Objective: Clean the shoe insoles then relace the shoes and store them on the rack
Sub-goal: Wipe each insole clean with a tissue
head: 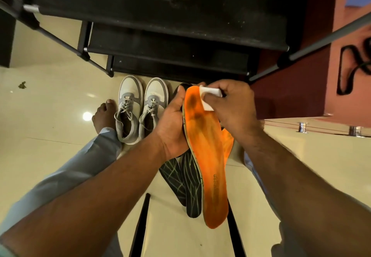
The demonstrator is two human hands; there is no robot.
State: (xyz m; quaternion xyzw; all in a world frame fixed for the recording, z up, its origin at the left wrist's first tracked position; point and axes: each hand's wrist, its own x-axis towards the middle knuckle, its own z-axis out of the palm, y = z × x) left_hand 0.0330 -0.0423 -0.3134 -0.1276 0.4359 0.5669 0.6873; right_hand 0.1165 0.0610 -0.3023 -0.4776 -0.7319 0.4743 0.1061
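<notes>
Presently, the orange insole (208,152) is held in the air above the cream floor (50,116), its long axis running near to far: toe end toward the black shoe rack (170,42), heel end toward the person. Dark soiling marks its forefoot. The left hand (172,124) grips its left edge near the toe, fingers curled round it. The right hand (230,104) pinches a white wipe (208,98) and presses it on the toe area. Two black insoles (186,182) with pale line patterns lie on the floor below, long axes likewise near to far. A pair of grey-and-white shoes (140,108), laced, stands just in front of the rack, toes toward it.
</notes>
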